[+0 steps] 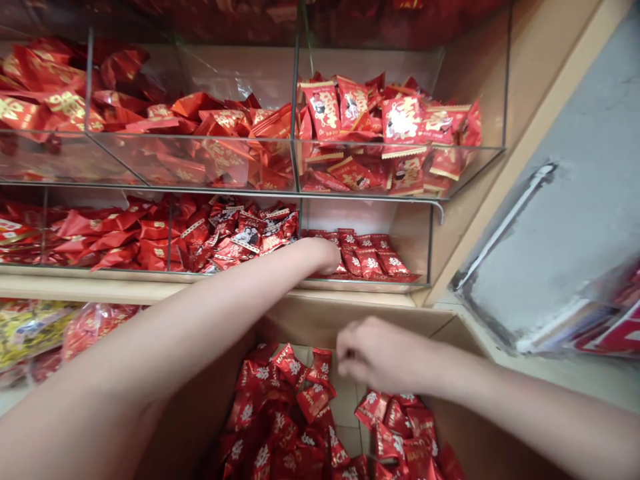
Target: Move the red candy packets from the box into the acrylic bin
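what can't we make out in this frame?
All head view:
Left hand: fingers hidden behind its wrist, grip unreadable.
Right hand: blurred, fingers curled; can't tell if it holds anything.
Cardboard box: near end cut off by bottom edge.
Red goods, far right: blurred, cut off by right edge.

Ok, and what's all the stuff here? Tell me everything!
Upper packets: many, red and gold, upper bins
Lower-left packets: many, red, lower bins, left
Picture packets: many, red, black, white, lower bins, middle
Small packets: many, red and white, lower right bin
Box packets: many, red, white and gold, in the box
Cardboard box: one, brown, below shelves
Clear bins: several, see-through, on shelves
Shelf unit: one, light wood, middle
Yellow packaging: uncertain count, yellow, low left
Red bags: uncertain count, red, beside it
Wall: one, grey, right
Blurry things: can't count, mostly red, far right
Left hand: one, bare, at lower right bin
Right hand: one, bare, over the box
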`<state>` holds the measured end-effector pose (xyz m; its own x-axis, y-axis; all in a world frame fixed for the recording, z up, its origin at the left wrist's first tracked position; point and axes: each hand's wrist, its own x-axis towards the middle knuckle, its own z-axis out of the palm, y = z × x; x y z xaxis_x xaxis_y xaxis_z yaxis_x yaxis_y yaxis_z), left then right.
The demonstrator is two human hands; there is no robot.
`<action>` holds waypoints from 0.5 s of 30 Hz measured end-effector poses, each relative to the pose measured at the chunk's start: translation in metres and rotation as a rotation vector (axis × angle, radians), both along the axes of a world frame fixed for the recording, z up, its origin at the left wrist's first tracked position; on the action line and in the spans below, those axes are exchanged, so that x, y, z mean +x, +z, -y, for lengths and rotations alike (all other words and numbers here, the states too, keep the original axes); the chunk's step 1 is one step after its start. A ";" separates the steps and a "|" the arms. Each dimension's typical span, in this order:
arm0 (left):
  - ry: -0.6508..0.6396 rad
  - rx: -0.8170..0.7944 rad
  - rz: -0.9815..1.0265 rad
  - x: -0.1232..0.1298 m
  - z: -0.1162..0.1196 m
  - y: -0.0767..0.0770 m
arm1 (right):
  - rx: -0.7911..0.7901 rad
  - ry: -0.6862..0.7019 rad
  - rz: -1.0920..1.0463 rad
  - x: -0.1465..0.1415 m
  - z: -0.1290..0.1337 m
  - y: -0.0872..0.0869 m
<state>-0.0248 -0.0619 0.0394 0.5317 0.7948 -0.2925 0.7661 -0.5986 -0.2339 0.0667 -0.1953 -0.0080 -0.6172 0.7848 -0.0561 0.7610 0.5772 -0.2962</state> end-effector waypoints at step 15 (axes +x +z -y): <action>-0.013 -0.088 0.010 0.022 -0.024 0.002 | -0.308 0.178 0.448 -0.033 0.008 -0.057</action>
